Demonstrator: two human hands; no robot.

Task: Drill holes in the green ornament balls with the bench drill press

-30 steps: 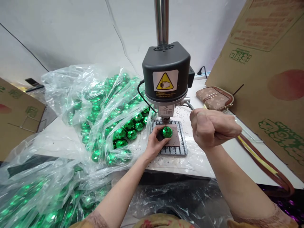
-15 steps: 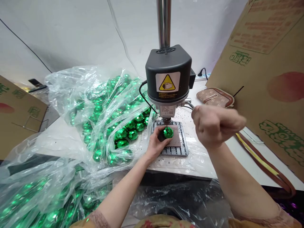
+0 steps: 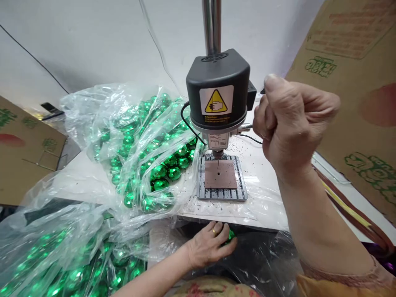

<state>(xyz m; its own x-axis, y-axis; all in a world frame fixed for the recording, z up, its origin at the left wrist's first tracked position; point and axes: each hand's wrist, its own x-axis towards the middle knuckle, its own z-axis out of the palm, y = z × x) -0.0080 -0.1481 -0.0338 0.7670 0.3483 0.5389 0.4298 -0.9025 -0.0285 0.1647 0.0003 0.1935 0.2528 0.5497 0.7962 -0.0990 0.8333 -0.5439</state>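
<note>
My left hand (image 3: 210, 243), with a ring on one finger, is just below the table's front edge. Its fingers curl over a shiny green mirror-faceted ball (image 3: 230, 236), mostly hidden behind them. To the right of the drill press (image 3: 218, 90), my right hand (image 3: 291, 119) is raised in a closed fist around the press's feed lever (image 3: 247, 127); most of the lever is covered by the hand. Under the drill bit (image 3: 218, 162) lies a brownish square board (image 3: 227, 179) with a small dark hole, on the slotted metal base (image 3: 222, 195). No ball sits on the board.
Clear plastic bags of green faceted balls (image 3: 161, 170) lie left of the press, with another bag (image 3: 74, 272) at lower left. Cardboard boxes (image 3: 349, 123) flank both sides. Dark shavings dot the white table (image 3: 260, 198). A brown-and-yellow strap (image 3: 346, 206) lies at right.
My left hand has moved from the board down past the table edge, taking the green ball along. My right fist has risen with the lever, and the drill bit now stands clear above the board.
</note>
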